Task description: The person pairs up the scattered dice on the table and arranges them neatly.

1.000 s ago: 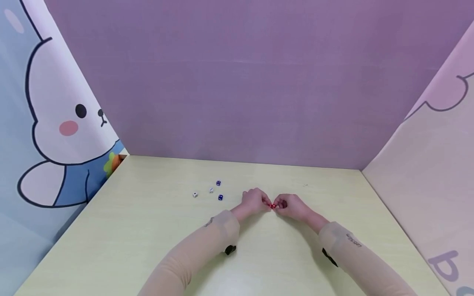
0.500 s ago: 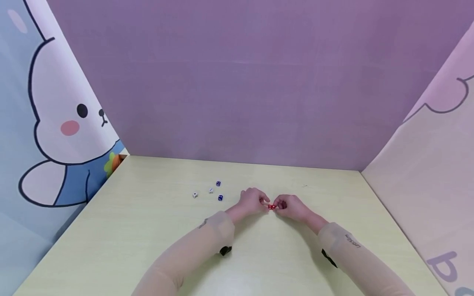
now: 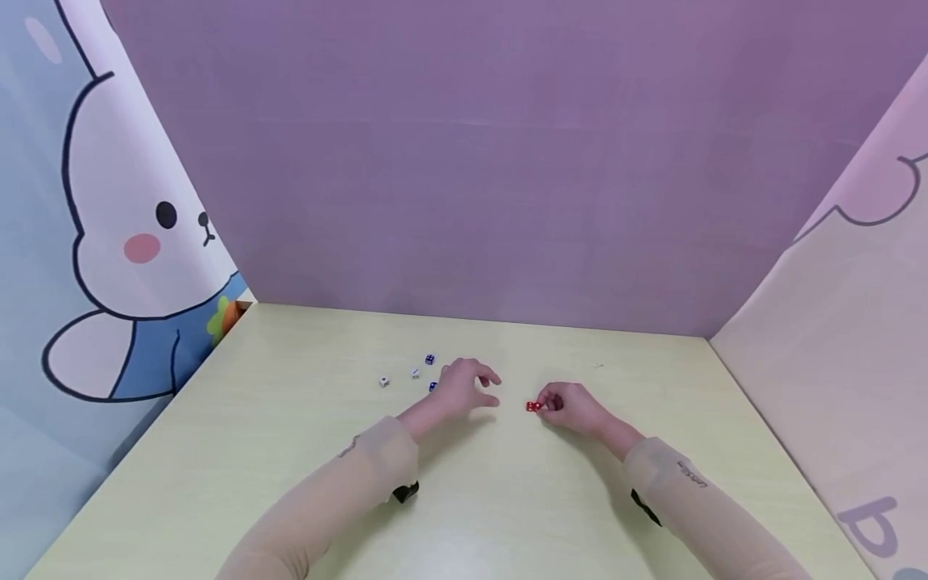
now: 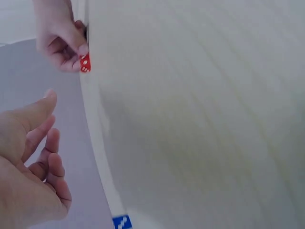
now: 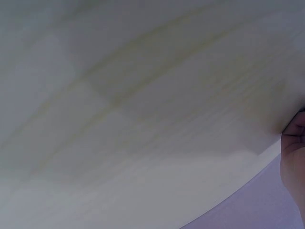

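Fingers (image 4: 62,62) of the right hand (image 3: 574,405) pinch red dice (image 3: 532,407), left hand's (image 3: 458,390) spread wide, sleeve lettering (image 3: 692,474) illegible

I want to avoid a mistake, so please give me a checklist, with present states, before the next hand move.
1. Left hand free: ok, fingers apart, holding nothing.
2. Right hand at the red dice: ok, fingertips pinch at their right end.
3. Red dice side by side: ok in the head view.
4. White dice unobstructed: ok, both visible.
5. Blue dice fully visible: not ok, the left hand partly covers the nearer one.
6. Right hand's grip firm: cannot tell.
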Action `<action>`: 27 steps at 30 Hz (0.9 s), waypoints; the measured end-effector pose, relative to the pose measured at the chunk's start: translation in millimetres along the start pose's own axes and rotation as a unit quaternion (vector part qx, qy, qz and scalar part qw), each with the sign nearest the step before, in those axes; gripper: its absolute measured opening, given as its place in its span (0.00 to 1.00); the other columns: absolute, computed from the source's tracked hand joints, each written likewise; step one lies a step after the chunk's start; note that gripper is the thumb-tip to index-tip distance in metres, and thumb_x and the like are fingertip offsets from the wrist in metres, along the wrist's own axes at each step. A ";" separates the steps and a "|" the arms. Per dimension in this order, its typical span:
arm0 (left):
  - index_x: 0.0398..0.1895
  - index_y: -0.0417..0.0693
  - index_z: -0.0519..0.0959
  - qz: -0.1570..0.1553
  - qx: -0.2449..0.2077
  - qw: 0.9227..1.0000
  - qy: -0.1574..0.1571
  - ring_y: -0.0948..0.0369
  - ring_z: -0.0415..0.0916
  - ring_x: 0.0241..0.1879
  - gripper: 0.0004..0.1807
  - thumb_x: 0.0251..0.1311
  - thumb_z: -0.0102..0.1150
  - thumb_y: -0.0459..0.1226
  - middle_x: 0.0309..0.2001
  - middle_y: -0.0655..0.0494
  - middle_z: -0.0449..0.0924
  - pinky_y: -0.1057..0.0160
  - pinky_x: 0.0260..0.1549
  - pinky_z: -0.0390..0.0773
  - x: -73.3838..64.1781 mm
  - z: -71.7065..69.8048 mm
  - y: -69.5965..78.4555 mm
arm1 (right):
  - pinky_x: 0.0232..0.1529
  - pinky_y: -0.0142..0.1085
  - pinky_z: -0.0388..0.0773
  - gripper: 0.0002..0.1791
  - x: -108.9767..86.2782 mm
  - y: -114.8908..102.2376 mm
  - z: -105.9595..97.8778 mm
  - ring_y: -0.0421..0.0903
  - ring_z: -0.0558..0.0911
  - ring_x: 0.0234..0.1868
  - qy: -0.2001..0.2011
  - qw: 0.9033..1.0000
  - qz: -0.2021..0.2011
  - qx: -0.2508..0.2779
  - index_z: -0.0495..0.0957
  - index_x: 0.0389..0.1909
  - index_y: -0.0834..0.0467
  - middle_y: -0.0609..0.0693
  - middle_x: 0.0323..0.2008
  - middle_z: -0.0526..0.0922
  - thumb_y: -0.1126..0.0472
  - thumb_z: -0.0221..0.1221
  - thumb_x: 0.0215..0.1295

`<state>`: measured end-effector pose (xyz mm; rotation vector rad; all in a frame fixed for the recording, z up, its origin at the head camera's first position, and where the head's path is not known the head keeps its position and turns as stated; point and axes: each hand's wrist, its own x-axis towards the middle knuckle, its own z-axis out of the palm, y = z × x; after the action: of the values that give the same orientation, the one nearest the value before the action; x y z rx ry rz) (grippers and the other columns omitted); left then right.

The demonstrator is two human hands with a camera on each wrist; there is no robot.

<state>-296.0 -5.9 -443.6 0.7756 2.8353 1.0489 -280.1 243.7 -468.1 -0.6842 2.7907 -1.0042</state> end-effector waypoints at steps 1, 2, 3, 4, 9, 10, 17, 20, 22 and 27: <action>0.43 0.50 0.84 0.007 -0.004 1.000 0.003 0.55 0.71 0.41 0.18 0.46 0.73 0.40 0.36 0.53 0.81 0.47 0.49 0.61 -1.1 -3.1 -2.3 | 0.26 0.28 0.68 0.05 -0.1 0.6 0.2 0.40 0.69 0.26 0.000 1.000 0.001 0.001 0.78 0.32 0.58 0.45 0.23 0.73 0.67 0.64 0.55; 0.43 0.49 0.84 0.016 -0.003 1.000 0.007 0.54 0.71 0.40 0.18 0.47 0.72 0.40 0.37 0.52 0.81 0.48 0.48 0.61 -2.8 -6.7 -3.8 | 0.26 0.28 0.68 0.05 -0.3 0.9 0.3 0.40 0.69 0.26 0.001 1.000 0.002 0.002 0.78 0.32 0.58 0.45 0.23 0.73 0.67 0.64 0.55; 0.44 0.49 0.83 0.023 -0.003 1.000 0.012 0.54 0.70 0.40 0.18 0.47 0.72 0.40 0.37 0.51 0.81 0.48 0.47 0.61 -4.2 -10.1 -6.0 | 0.26 0.28 0.68 0.05 -0.4 1.1 0.3 0.40 0.69 0.26 0.001 1.000 0.002 0.001 0.78 0.32 0.58 0.45 0.23 0.73 0.67 0.64 0.55; 0.44 0.48 0.83 0.029 -0.003 0.999 0.016 0.54 0.70 0.39 0.19 0.47 0.72 0.40 0.37 0.50 0.81 0.49 0.46 0.61 -5.7 -13.6 -8.0 | 0.26 0.28 0.68 0.05 -0.5 1.1 0.3 0.40 0.69 0.26 0.001 1.000 0.003 0.002 0.78 0.32 0.58 0.46 0.23 0.73 0.67 0.64 0.55; 0.46 0.48 0.82 0.038 0.022 0.999 0.031 0.53 0.68 0.41 0.20 0.46 0.73 0.40 0.39 0.48 0.80 0.48 0.47 0.59 -14.4 -30.8 -19.7 | 0.26 0.28 0.67 0.05 -0.4 0.8 -0.2 0.40 0.69 0.26 0.000 1.000 0.009 0.002 0.78 0.32 0.58 0.45 0.23 0.73 0.67 0.63 0.54; 0.46 0.49 0.82 0.038 0.034 0.998 0.032 0.53 0.68 0.42 0.21 0.46 0.73 0.41 0.39 0.49 0.80 0.48 0.47 0.59 -16.2 -33.6 -23.0 | 0.26 0.28 0.67 0.05 -0.2 1.0 -0.4 0.40 0.69 0.26 0.000 1.000 0.009 0.001 0.78 0.32 0.58 0.45 0.23 0.73 0.67 0.63 0.55; 0.45 0.56 0.82 0.016 0.133 0.991 0.022 0.57 0.66 0.43 0.22 0.43 0.74 0.44 0.39 0.57 0.77 0.52 0.45 0.61 -28.9 -43.0 -52.0 | 0.26 0.28 0.67 0.05 0.0 2.7 1.0 0.39 0.69 0.26 0.002 1.000 0.010 0.000 0.78 0.32 0.58 0.45 0.23 0.73 0.67 0.64 0.55; 0.46 0.56 0.81 0.001 0.151 0.988 0.017 0.57 0.66 0.44 0.23 0.42 0.74 0.44 0.39 0.59 0.77 0.52 0.45 0.61 -31.9 -44.5 -62.0 | 0.26 0.28 0.67 0.06 -0.3 3.9 1.4 0.39 0.69 0.26 0.003 1.000 0.011 0.002 0.78 0.32 0.58 0.45 0.23 0.73 0.67 0.64 0.54; 0.46 0.56 0.81 -0.010 0.155 0.988 0.014 0.57 0.67 0.44 0.23 0.42 0.74 0.44 0.39 0.60 0.77 0.52 0.46 0.61 -33.1 -45.7 -66.7 | 0.26 0.28 0.67 0.06 -0.1 4.4 1.7 0.39 0.69 0.26 0.004 1.000 0.010 0.001 0.78 0.32 0.58 0.45 0.23 0.73 0.67 0.64 0.54; 0.47 0.54 0.81 -0.037 0.157 0.987 0.004 0.57 0.67 0.44 0.24 0.42 0.74 0.43 0.38 0.60 0.76 0.52 0.47 0.61 -34.2 -50.4 -72.8 | 0.26 0.28 0.67 0.06 1.4 4.6 2.0 0.39 0.69 0.26 0.004 1.000 0.007 -0.003 0.78 0.32 0.57 0.45 0.23 0.73 0.67 0.64 0.54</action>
<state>-307.7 -99.5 -454.5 0.6731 3.0504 0.6023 -282.6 245.1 -472.6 -0.6622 2.8033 -0.9984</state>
